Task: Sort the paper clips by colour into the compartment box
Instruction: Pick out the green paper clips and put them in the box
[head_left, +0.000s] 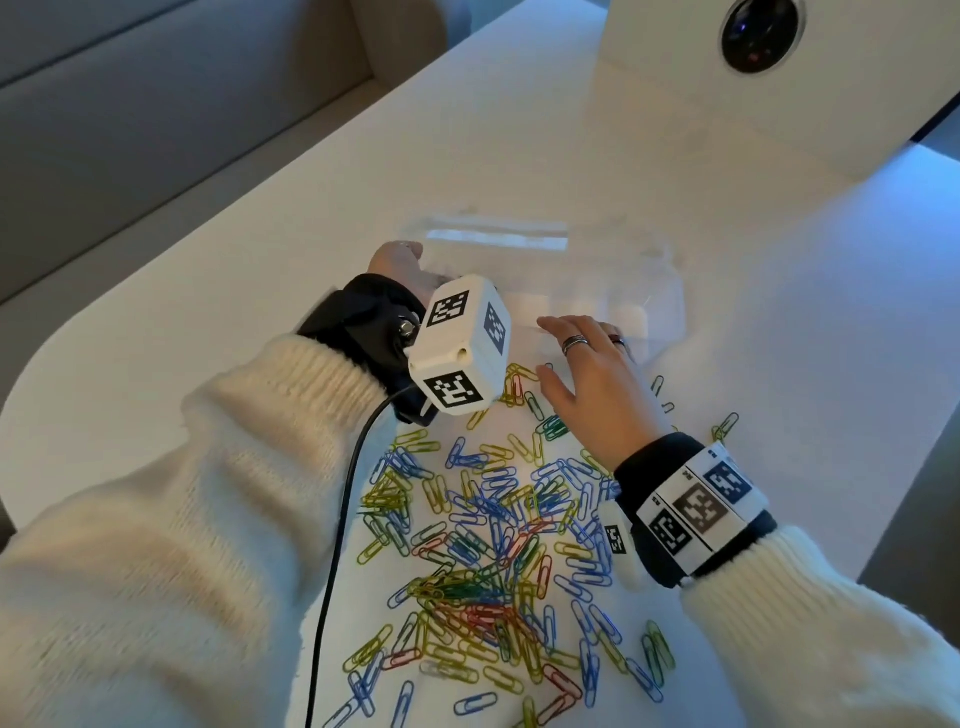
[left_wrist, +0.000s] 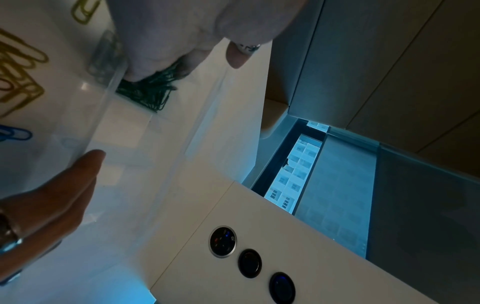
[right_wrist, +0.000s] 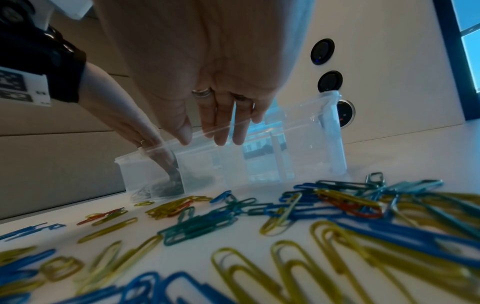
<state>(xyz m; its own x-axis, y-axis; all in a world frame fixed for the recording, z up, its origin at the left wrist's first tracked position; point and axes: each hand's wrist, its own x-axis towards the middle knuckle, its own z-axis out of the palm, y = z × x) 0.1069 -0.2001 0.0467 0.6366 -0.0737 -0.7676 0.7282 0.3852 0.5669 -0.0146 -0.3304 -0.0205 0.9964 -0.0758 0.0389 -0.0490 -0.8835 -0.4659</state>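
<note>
I see the clear compartment box on the white bench, just beyond both hands. My left hand reaches down into the box's end compartment on its own side; its fingertips sit among the dark green paper clips heaped there. Whether those fingers pinch a clip or lie loose I cannot tell: the box wall and the wrist camera block hide them. My right hand is spread, fingers straight and close together, fingertips at the near rim of the box, holding nothing. The unsorted paper clips, blue, yellow, green and red, lie in a loose pile on the bench below and between the wrists, nearer me than the box. A black cable runs along my left sleeve.
</note>
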